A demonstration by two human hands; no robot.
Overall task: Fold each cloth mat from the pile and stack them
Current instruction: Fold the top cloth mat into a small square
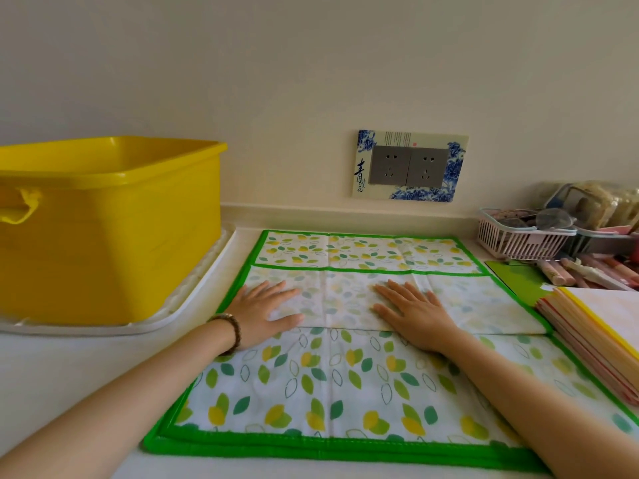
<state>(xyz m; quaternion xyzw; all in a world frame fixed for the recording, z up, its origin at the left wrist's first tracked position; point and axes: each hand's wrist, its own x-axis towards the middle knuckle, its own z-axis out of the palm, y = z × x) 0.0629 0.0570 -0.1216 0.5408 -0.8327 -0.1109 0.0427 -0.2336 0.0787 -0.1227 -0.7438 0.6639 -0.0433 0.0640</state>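
The task is judged to be part-way through. A stack of folded mats point(587, 344), with yellow, orange and pink edges showing, is seen at the right of the worktop point(69, 357), just beside the work in hand. These are taken to be mats already done.

A leaf-print cloth mat point(345, 385) with a green border is spread in the middle of the worktop, and a first fold is being pressed down. A pale flap point(484, 302), reverse side up, is laid across the middle, its green-bound edge on the far side and its crease on the near side. More than one green edge is seen along the near side, so further mats are thought to lie beneath, though how many cannot be told. Whether anything is held in the yellow tub point(110, 229) at the left cannot be seen. The folding of this mat is still to be finished and the mat added to the stack, and any others are still to be dealt with.

The left hand point(266, 311) and the right hand point(413, 314) are laid palm-down on the flap, apart from each other. The grip of each is spread flat, with fingers straight and slightly fanned and nothing pinched.

The mat is printed with green, yellow and teal leaves on white, some only outlined. The print is bright on the face and faded on the reverse. Old crease lines are seen dividing it into panels, and the cloth is judged thin and limp.
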